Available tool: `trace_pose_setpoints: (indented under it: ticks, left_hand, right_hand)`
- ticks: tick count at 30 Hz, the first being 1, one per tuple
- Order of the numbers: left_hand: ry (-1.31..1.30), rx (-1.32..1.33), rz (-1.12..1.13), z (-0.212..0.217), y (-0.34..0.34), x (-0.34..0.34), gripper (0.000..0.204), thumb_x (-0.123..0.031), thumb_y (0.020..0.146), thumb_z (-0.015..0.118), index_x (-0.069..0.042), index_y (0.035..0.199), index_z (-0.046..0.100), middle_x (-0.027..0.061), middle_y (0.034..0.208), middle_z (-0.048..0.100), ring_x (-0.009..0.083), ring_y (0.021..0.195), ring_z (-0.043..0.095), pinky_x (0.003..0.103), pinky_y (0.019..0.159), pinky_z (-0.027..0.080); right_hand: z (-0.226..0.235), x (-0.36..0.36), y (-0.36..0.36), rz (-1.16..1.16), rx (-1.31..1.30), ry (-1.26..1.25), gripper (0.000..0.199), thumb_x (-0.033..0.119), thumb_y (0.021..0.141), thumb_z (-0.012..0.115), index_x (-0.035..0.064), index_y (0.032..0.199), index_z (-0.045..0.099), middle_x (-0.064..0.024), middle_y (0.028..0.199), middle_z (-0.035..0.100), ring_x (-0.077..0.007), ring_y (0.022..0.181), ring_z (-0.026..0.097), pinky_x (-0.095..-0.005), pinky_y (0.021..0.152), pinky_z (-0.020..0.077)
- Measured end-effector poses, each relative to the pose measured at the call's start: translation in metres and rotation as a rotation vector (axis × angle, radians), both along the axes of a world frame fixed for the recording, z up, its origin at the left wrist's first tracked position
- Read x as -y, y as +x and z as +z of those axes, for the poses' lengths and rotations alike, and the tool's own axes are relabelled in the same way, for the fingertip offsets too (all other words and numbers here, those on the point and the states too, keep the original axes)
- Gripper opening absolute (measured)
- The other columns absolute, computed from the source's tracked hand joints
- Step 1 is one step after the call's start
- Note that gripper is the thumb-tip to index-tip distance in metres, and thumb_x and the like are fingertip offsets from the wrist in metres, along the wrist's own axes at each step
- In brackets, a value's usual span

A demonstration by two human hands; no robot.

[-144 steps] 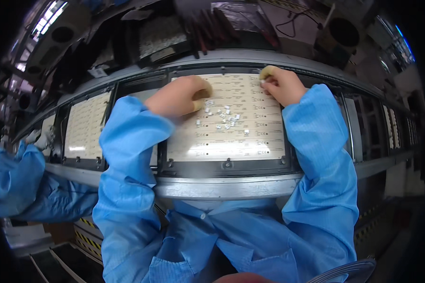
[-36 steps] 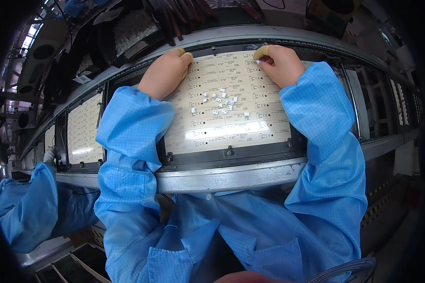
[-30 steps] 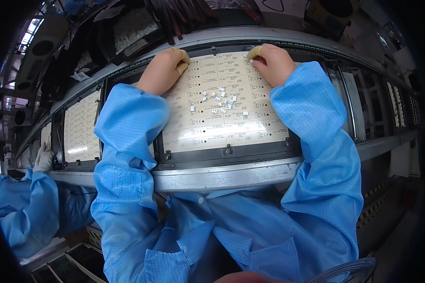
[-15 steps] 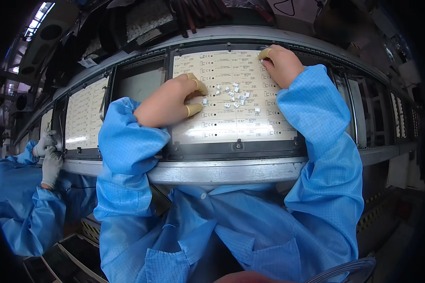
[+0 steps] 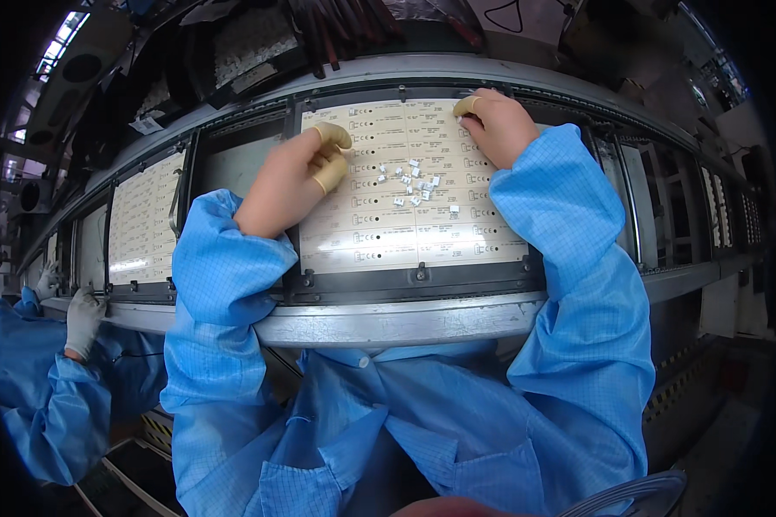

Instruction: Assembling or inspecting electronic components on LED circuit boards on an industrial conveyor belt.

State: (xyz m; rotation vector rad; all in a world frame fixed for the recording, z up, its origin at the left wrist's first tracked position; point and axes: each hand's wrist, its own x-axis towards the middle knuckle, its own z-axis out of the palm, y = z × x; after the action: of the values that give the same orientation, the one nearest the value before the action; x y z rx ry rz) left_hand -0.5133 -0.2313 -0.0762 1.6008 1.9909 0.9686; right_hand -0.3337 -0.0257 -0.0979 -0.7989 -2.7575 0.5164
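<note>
A cream circuit panel (image 5: 422, 224) lies in a dark carrier frame (image 5: 405, 283) on a metal conveyor rail (image 5: 388, 319). Several small white parts (image 5: 409, 183) lie loose in a heap on the panel's middle. My left hand (image 5: 297, 177), with yellow finger cots, rests on the panel's left part, fingertips just left of the heap. My right hand (image 5: 496, 125) presses on the panel's far right corner, fingers curled, one cot showing. Whether either hand pinches a part is hidden. Blue sleeves cover both forearms.
A second cream panel (image 5: 142, 224) sits in the carrier to the left. A co-worker in blue with a grey glove (image 5: 82, 319) stands at the far left by the rail. Dark machine parts and cables run behind the conveyor. Empty carrier slots (image 5: 664, 207) lie to the right.
My left hand has moved from the panel's far left corner down toward the heap of small parts. The panel has shifted slightly right in view. The co-worker's gloved hand has come to the rail.
</note>
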Motion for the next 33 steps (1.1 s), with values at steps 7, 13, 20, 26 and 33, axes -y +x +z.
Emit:
trace_pose_setpoints:
  ticks: [7,13,20,26,33]
  left_hand:
    - [-0.055,0.530,0.318,0.014,-0.019,-0.021,0.016,-0.010,0.089,0.053,0.001,0.100,0.057,0.0038,0.078,0.059,0.0077,0.064,0.053,0.020,0.060,0.044]
    - [-0.194,0.668,0.244,0.021,-0.035,-0.030,0.023,-0.007,0.088,0.053,0.002,0.109,0.055,0.0068,0.087,0.060,0.0111,0.074,0.057,0.021,0.071,0.048]
    - [-0.072,0.091,0.084,-0.004,-0.034,-0.040,0.018,-0.007,0.085,0.059,-0.003,0.102,0.061,0.0038,0.086,0.062,0.0098,0.077,0.057,0.023,0.068,0.048]
    - [0.051,-0.361,-0.012,-0.012,-0.017,-0.045,0.016,-0.006,0.078,0.062,-0.003,0.094,0.065,0.0107,0.086,0.062,0.0234,0.078,0.060,0.028,0.070,0.049]
    - [0.118,-0.519,-0.035,-0.016,-0.016,-0.052,0.016,-0.007,0.076,0.063,-0.002,0.091,0.066,0.0156,0.089,0.060,0.0315,0.081,0.059,0.036,0.074,0.048]
  right_hand:
    - [0.009,-0.004,-0.005,0.133,0.108,0.083,0.017,0.009,0.085,0.055,0.0011,0.098,0.062,-0.0112,0.097,0.058,-0.0279,0.088,0.059,-0.0334,0.080,0.0481]
    - [0.019,0.021,-0.009,0.277,-0.052,-0.093,0.022,0.005,0.081,0.057,0.0041,0.102,0.062,-0.0115,0.100,0.055,-0.0285,0.090,0.057,-0.0342,0.081,0.0468]
    - [0.010,0.029,-0.007,0.559,0.019,-0.117,0.022,0.002,0.079,0.057,0.0047,0.100,0.062,-0.0126,0.098,0.054,-0.0299,0.095,0.053,-0.0347,0.083,0.0443]
    - [0.009,0.035,0.000,0.516,0.083,0.019,0.019,0.006,0.079,0.057,0.0040,0.097,0.061,-0.0143,0.097,0.055,-0.0321,0.094,0.053,-0.0356,0.084,0.0445]
    - [0.005,0.017,0.014,0.349,-0.026,-0.065,0.015,0.003,0.078,0.056,0.0026,0.093,0.061,-0.0165,0.090,0.058,-0.0340,0.086,0.057,-0.0369,0.077,0.0477]
